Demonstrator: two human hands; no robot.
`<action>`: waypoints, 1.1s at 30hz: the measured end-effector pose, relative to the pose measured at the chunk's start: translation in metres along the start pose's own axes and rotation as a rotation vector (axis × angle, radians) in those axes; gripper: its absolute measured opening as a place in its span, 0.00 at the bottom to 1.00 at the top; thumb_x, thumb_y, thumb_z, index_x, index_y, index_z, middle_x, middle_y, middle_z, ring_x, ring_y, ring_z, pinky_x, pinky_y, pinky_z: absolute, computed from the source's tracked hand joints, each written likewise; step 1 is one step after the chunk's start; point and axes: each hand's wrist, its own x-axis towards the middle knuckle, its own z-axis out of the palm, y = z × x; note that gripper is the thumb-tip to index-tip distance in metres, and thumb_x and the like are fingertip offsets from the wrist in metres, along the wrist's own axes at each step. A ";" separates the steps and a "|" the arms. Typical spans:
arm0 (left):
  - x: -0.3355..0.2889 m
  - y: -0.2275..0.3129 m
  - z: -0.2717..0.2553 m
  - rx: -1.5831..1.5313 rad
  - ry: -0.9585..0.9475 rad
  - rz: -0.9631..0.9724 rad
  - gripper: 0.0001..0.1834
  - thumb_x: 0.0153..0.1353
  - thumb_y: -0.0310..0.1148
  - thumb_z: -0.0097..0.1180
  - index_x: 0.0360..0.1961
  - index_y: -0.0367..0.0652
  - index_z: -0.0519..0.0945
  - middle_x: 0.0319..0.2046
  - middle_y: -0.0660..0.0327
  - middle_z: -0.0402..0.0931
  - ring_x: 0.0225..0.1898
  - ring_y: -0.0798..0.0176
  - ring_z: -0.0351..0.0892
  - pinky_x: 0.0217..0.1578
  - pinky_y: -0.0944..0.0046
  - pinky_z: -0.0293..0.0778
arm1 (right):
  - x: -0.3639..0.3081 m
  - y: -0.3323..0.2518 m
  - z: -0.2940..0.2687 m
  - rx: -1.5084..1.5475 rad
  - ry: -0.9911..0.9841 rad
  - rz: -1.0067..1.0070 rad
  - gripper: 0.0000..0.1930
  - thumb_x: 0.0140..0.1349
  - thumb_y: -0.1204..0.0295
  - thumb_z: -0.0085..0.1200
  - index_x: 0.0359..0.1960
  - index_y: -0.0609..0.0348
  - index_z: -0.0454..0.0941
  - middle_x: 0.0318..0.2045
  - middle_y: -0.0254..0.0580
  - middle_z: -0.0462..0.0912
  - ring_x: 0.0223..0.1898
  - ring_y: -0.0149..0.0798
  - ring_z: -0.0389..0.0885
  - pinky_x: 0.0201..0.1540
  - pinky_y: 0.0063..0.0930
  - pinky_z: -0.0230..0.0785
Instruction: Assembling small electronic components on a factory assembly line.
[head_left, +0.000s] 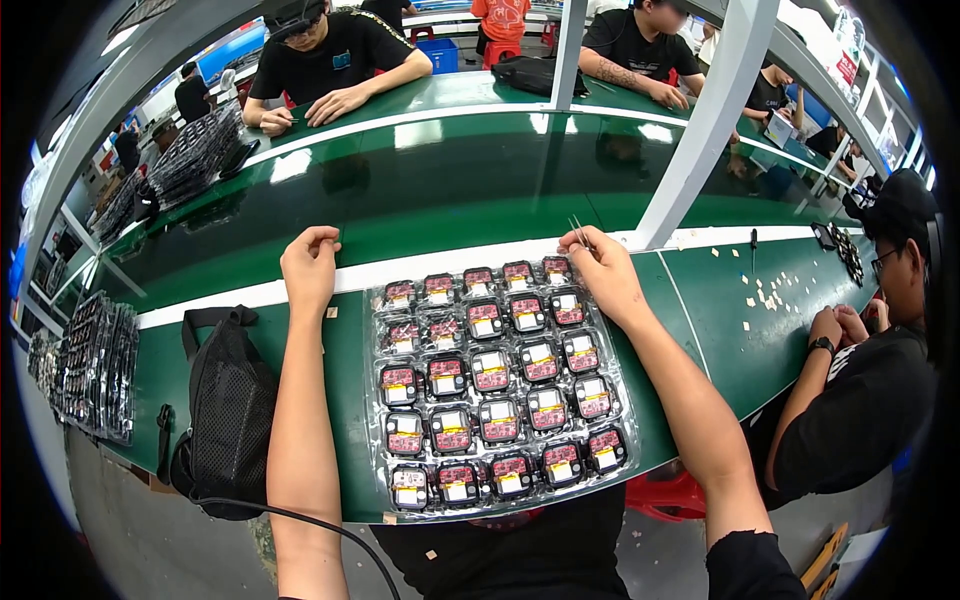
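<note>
A clear plastic tray (pixel 375 470) lies on the green bench in front of me. Its pockets hold several small square black-cased devices (pixel 490 370) with red circuit boards, most bearing white and yellow labels. My right hand (pixel 608 275), at the tray's far right corner, grips a pair of thin metal tweezers (pixel 580 232) pointing up and away. Beyond the tray's far left corner, my left hand (pixel 312 265) is held by the white rail with its fingers curled closed. Whatever it may pinch is hidden.
A black mesh bag (pixel 228 410) lies left of my left forearm, with stacked trays (pixel 98 370) farther left. A white post (pixel 705 120) rises at right. Small pale pieces (pixel 770 298) are scattered near a seated co-worker (pixel 860 380). Other people sit across the green belt (pixel 430 190).
</note>
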 end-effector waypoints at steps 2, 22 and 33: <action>0.000 0.000 0.001 -0.012 -0.004 -0.007 0.09 0.68 0.19 0.52 0.42 0.31 0.85 0.33 0.58 0.86 0.36 0.65 0.87 0.40 0.67 0.80 | 0.001 0.004 0.000 -0.023 0.007 -0.034 0.10 0.72 0.72 0.51 0.45 0.65 0.81 0.32 0.35 0.84 0.30 0.24 0.77 0.33 0.24 0.70; -0.003 0.017 -0.009 -0.214 -0.068 -0.072 0.12 0.73 0.27 0.51 0.46 0.33 0.84 0.25 0.58 0.84 0.34 0.67 0.85 0.39 0.67 0.79 | 0.001 0.008 -0.001 0.006 0.020 -0.051 0.10 0.72 0.72 0.51 0.45 0.65 0.81 0.37 0.38 0.87 0.32 0.25 0.78 0.36 0.24 0.71; 0.001 -0.002 0.000 -0.161 0.017 0.077 0.12 0.69 0.22 0.51 0.48 0.33 0.84 0.34 0.59 0.87 0.37 0.67 0.85 0.39 0.67 0.78 | 0.001 0.001 0.003 0.015 0.011 -0.032 0.10 0.72 0.72 0.51 0.45 0.65 0.81 0.37 0.38 0.87 0.33 0.26 0.78 0.37 0.24 0.71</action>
